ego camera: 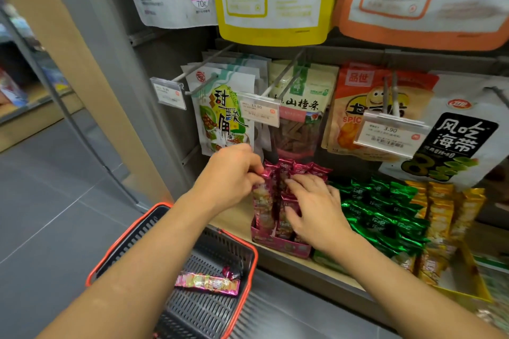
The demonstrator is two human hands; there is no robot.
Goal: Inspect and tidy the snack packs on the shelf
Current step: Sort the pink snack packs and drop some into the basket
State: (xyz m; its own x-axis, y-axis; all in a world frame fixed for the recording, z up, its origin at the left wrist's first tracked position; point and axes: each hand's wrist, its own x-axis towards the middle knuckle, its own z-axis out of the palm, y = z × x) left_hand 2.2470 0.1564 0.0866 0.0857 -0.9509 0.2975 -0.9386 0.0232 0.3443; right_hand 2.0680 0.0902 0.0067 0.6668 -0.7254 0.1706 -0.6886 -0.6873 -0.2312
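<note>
Both bare forearms angled in from the bottom corners and met near the middle. And there was the left grip (pixel 231 176), the higher of the two, knuckles up and wrist slightly bent. Its fingers were curled, with thumb and fingertips pinching the top edge of a magenta snack pack (pixel 263 198). The right grip (pixel 316 206) lay just beside it and a touch lower, palm down. Its fingers were fairly straight and spread, pointing toward the left grip and resting flat on the neighbouring packs (pixel 287 202). Fingertips of the two grips were very near each other.
</note>
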